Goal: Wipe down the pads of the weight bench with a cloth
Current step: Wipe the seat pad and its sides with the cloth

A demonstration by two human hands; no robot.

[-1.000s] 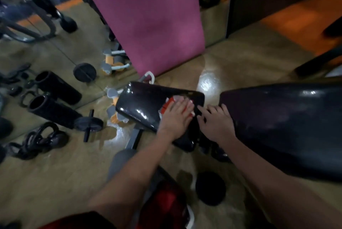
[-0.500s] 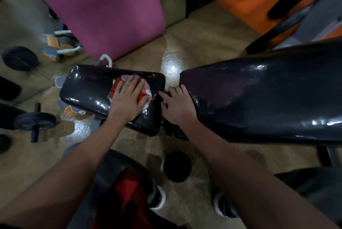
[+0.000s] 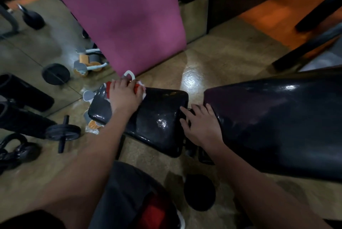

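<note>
A tall purple foam mat [image 3: 127,19] stands upright on the glossy tan floor [image 3: 222,58], just beyond the fingertips. A mirrored wall panel [image 3: 37,43] runs along the side left of the fingers. Below it lie a black ab-roller wheel with a bar handle [image 3: 63,132], black kettlebells [image 3: 16,151] and black foam rollers [image 3: 24,91]. A round black disc [image 3: 199,191] lies on the floor, nearer than the fingers. Orange flooring [image 3: 273,15] spreads far right beyond them.

Glossy black vinyl seat pad [image 3: 159,117]
</note>
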